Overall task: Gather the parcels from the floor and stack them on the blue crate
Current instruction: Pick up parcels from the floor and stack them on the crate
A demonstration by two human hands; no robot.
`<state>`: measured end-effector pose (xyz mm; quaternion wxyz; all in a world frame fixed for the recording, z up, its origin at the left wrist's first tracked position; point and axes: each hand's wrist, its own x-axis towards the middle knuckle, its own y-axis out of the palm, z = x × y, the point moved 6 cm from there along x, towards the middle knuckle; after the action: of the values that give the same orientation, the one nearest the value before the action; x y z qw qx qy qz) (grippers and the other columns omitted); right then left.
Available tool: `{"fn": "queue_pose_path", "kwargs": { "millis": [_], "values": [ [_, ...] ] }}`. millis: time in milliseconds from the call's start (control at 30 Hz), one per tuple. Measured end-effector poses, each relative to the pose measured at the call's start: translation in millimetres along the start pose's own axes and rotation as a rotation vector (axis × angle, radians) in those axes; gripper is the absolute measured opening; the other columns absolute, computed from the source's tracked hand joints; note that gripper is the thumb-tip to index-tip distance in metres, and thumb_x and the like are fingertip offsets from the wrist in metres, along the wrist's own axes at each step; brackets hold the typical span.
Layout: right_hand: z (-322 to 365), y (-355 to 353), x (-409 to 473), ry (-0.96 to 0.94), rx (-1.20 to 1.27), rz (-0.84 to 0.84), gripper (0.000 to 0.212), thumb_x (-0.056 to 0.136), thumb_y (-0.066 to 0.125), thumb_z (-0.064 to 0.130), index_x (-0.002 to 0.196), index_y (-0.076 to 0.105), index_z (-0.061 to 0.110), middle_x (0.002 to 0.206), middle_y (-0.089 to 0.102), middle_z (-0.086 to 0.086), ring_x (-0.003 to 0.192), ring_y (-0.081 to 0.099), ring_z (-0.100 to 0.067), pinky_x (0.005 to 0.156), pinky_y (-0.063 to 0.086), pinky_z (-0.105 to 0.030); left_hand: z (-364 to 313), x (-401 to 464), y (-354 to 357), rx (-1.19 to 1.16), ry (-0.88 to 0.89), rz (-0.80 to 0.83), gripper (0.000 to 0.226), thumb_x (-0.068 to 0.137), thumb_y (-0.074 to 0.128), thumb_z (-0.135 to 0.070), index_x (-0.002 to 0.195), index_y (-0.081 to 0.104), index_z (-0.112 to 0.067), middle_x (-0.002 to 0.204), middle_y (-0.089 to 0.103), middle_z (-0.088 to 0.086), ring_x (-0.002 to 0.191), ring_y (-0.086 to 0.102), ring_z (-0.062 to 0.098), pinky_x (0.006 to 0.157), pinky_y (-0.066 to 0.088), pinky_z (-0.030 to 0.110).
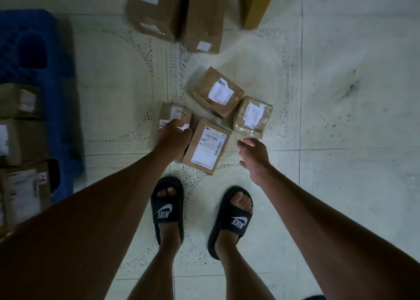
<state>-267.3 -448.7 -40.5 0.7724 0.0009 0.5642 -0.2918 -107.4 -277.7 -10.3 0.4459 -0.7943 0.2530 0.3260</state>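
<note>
Head cam: left hand (173,134) reached down over small parcel (172,113), fingers curled, parcel right under the tips; contact can't tell. Right hand (254,154) hung w/ fingers loosely curled, holding nothing, just past labelled parcel (206,147) lying btwn both hands. Wrapped parcel (253,117) sat just beyond right fingertips. Blue crate (34,56) well off left hand's side, w/ boxes on it.

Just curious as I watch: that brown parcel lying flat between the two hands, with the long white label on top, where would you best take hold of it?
Probably across its two long side edges. The labelled parcel lies flat, label up, its near short end toward the feet. The right hand has bare floor beside that edge; the left hand side is crowded by the small parcel.
</note>
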Motion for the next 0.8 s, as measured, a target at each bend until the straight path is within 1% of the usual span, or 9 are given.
{"fn": "queue_pose_path", "kwargs": {
  "millis": [100, 167, 233, 300, 367, 433, 533, 667, 800],
  "values": [
    [-24.6, 28.1, 23.0, 0.037, -0.014, 0.014, 0.05, 0.09, 0.061, 0.031, 0.135, 0.051, 0.013, 0.129, 0.06, -0.012, 0.111, 0.059, -0.026, 0.095, 0.052, -0.041, 21.7, 24.6, 35.3, 0.04, -0.001, 0.048, 0.037, 0.092, 0.051, -0.03, 0.125, 0.057, -0.015, 0.12, 0.062, 0.011, 0.092, 0.058, 0.024, 0.07, 0.045, 0.027],
    [-39.5, 47.9, 38.2, 0.066, -0.015, 0.028, 0.059, 0.09, 0.059, 0.028, 0.143, 0.041, 0.011, 0.127, 0.059, -0.012, 0.096, 0.055, -0.022, 0.073, 0.051, -0.031, 38.1, 37.5, 56.9, 0.113, 0.011, 0.061, 0.033, 0.092, 0.049, -0.033, 0.115, 0.06, -0.012, 0.109, 0.064, 0.013, 0.084, 0.056, 0.024, 0.058, 0.04, 0.025],
    [-49.0, 63.2, 46.1, 0.095, 0.006, 0.052, 0.062, 0.092, 0.056, 0.022, 0.148, 0.033, 0.012, 0.129, 0.057, -0.012, 0.092, 0.05, -0.019, 0.062, 0.042, -0.025, 50.9, 42.7, 73.8, 0.176, 0.004, 0.076, 0.031, 0.091, 0.046, -0.029, 0.111, 0.059, -0.008, 0.104, 0.064, 0.015, 0.085, 0.057, 0.027, 0.058, 0.04, 0.026],
    [-52.6, 76.7, 48.9, 0.096, 0.024, 0.086, 0.054, 0.093, 0.053, 0.017, 0.145, 0.037, 0.017, 0.134, 0.056, -0.01, 0.097, 0.053, -0.02, 0.069, 0.046, -0.03, 59.9, 45.5, 87.1, 0.158, -0.02, 0.091, 0.034, 0.089, 0.046, -0.023, 0.117, 0.056, -0.006, 0.109, 0.062, 0.016, 0.095, 0.058, 0.031, 0.069, 0.044, 0.03],
    [-52.6, 84.7, 47.5, 0.082, 0.049, 0.097, 0.044, 0.09, 0.053, 0.015, 0.133, 0.047, 0.022, 0.132, 0.059, -0.008, 0.105, 0.058, -0.023, 0.083, 0.054, -0.039, 63.9, 43.1, 91.5, 0.126, -0.048, 0.088, 0.036, 0.087, 0.048, -0.019, 0.119, 0.056, -0.005, 0.111, 0.061, 0.017, 0.098, 0.058, 0.032, 0.073, 0.044, 0.033],
    [-50.1, 83.7, 41.2, 0.064, 0.049, 0.091, 0.037, 0.089, 0.054, 0.015, 0.124, 0.051, 0.024, 0.127, 0.062, -0.007, 0.108, 0.06, -0.027, 0.089, 0.056, -0.045, 63.5, 38.9, 90.3, 0.097, -0.06, 0.09, 0.034, 0.086, 0.05, -0.019, 0.116, 0.058, -0.004, 0.109, 0.063, 0.018, 0.098, 0.059, 0.033, 0.075, 0.048, 0.035],
    [-37.4, 71.3, 22.3, 0.034, -0.014, 0.107, 0.037, 0.09, 0.055, 0.013, 0.125, 0.052, 0.026, 0.123, 0.065, -0.005, 0.108, 0.063, -0.027, 0.087, 0.057, -0.044, 54.6, 25.7, 75.2, 0.072, -0.063, 0.097, 0.032, 0.089, 0.049, -0.024, 0.113, 0.061, -0.006, 0.102, 0.066, 0.013, 0.093, 0.061, 0.029, 0.079, 0.054, 0.037],
    [-11.8, 58.8, -17.0, 0.003, -0.04, 0.119, 0.043, 0.094, 0.055, 0.012, 0.134, 0.047, 0.025, 0.117, 0.066, -0.004, 0.097, 0.063, -0.022, 0.073, 0.056, -0.034, 39.6, -4.3, 44.1, 0.05, -0.111, 0.058, 0.042, 0.094, 0.042, -0.041, 0.1, 0.065, -0.007, 0.086, 0.064, 0.007, 0.075, 0.058, 0.022, 0.053, 0.039, 0.024],
    [25.5, 59.9, -58.2, -0.073, -0.049, 0.093, 0.042, 0.09, 0.055, 0.008, 0.125, 0.052, 0.03, 0.118, 0.069, -0.003, 0.1, 0.067, -0.024, 0.069, 0.055, -0.031, 30.0, -40.6, 0.1, -0.145, -0.191, -0.039, 0.035, 0.088, 0.049, -0.044, 0.099, 0.055, -0.012, 0.089, 0.063, 0.005, 0.078, 0.061, 0.024, 0.062, 0.047, 0.028]
  ]
}}
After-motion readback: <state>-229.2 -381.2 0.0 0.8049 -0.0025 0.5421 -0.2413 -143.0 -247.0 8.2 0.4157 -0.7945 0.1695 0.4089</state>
